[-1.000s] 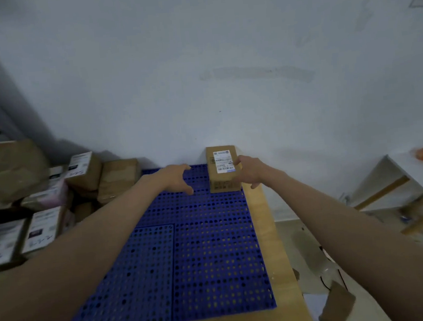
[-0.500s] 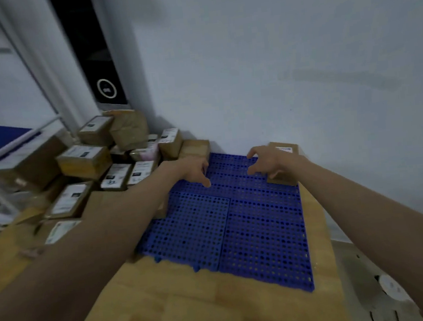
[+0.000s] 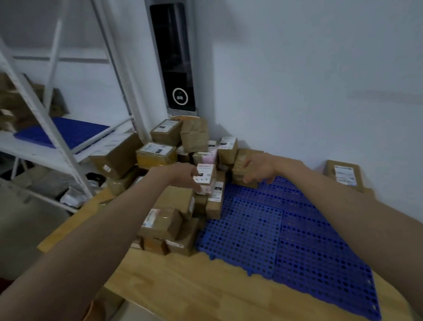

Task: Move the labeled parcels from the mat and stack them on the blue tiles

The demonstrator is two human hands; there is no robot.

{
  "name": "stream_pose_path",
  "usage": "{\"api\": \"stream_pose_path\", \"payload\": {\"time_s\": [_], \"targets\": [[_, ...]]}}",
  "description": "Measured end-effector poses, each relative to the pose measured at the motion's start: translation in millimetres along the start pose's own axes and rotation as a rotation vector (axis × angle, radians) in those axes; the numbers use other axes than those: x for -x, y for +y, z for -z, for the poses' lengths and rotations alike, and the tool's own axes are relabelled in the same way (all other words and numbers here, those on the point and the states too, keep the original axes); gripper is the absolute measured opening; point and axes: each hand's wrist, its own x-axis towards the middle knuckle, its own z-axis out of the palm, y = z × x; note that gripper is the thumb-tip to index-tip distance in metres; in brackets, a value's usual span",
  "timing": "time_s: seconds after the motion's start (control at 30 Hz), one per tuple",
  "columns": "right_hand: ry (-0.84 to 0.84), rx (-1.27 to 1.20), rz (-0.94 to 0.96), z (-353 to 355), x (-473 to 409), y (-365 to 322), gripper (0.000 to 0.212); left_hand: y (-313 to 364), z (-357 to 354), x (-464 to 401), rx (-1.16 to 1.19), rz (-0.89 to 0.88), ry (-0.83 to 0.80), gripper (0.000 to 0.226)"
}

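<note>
Parcel point(image 3: 205, 177), small, white-labeled, atop heap at 9 o'clock of blue tiles point(image 3: 275, 231); pinched at side by left hand point(image 3: 181, 174). Judged light, stiff cardboard, best held by opposite sides. Right hand point(image 3: 257, 168) laid on brown box point(image 3: 241, 173) at tiles' 11 o'clock; closure of its grip cannot be told. One labeled parcel point(image 3: 344, 175) is set at tiles' 1 o'clock. Lower heap hidden by arm; labels blurred.
</note>
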Motion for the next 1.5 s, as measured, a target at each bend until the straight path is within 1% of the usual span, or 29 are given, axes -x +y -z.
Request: {"api": "stream_pose_path", "payload": {"time_s": [0.1,0.2,0.27,0.37,0.53,0.6,0.7,0.8,0.9,1.0,1.17,1.3,1.5], "targets": [[-0.002,0.058,0.042,-11.2,-14.0,-46.9,0.059,-46.6,3.3,11.6,0.012,0.035,-0.014,0.075],[-0.043,-0.074,0.051,-24.9,-26.5,-88.3,0.061,-92.2,3.8,21.3,0.014,0.080,-0.025,0.075],[-0.060,-0.114,0.052,-36.9,-34.0,-114.6,0.060,-120.7,3.9,26.5,0.001,0.109,-0.019,0.076],[-0.075,-0.106,0.066,-55.7,-45.2,-151.1,0.058,-158.5,2.0,31.8,-0.014,0.135,0.000,0.076],[-0.100,-0.091,0.099,-73.5,-68.3,-196.0,0.060,-208.8,-4.4,30.6,-0.030,0.148,0.018,0.076],[-0.105,-0.090,0.115,-75.0,-80.9,-207.1,0.060,-223.0,-4.9,25.6,-0.041,0.147,0.012,0.074],[-0.110,-0.083,0.140,-77.2,-103.6,-218.8,0.059,-240.4,-2.7,13.2,-0.044,0.172,0.013,0.063],[-0.102,-0.073,0.165,-77.4,-131.2,-227.1,0.055,-252.4,4.6,1.2,-0.046,0.192,0.020,0.062],[-0.122,-0.098,0.192,-75.6,-165.0,-233.4,0.056,-271.2,11.3,-13.1,-0.013,0.225,0.029,0.061],[-0.133,-0.150,0.212,-79.3,-198.0,-240.3,0.056,-298.6,13.7,-23.8,0.018,0.259,0.030,0.064],[-0.149,-0.198,0.202,-98.4,-236.4,-250.1,0.063,-340.8,15.8,-40.4,0.031,0.356,0.016,0.072],[-0.149,-0.247,0.199,-108.5,-257.3,-259.3,0.067,-366.7,15.7,-52.2,0.085,0.364,0.027,0.076],[-0.140,-0.266,0.180,-113.4,-285.4,-270.4,0.072,-407.9,17.3,-84.8,0.072,0.346,0.051,0.079]]}}
